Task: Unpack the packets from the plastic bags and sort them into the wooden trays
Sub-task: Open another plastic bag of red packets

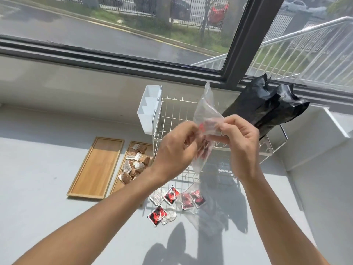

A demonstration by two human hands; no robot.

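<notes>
My left hand (174, 148) and my right hand (239, 138) hold a clear plastic bag (204, 109) up in the air between them, each pinching a side of it. Red packets show through the bag near my fingers. Below, several red-and-black packets (172, 196) and a few pale ones lie loose on the grey counter, some inside another clear bag (193, 199). Two wooden trays lie at the left: the left tray (96, 167) is bare, the right tray (116, 186) holds a heap of brown packets (134, 163).
A white wire rack (175, 111) stands behind my hands with a white plastic holder (150, 108) hung on its left side. A black plastic bag (265, 108) rests on the rack's right end. A window runs along the back, and a white ledge (336, 127) is at the right.
</notes>
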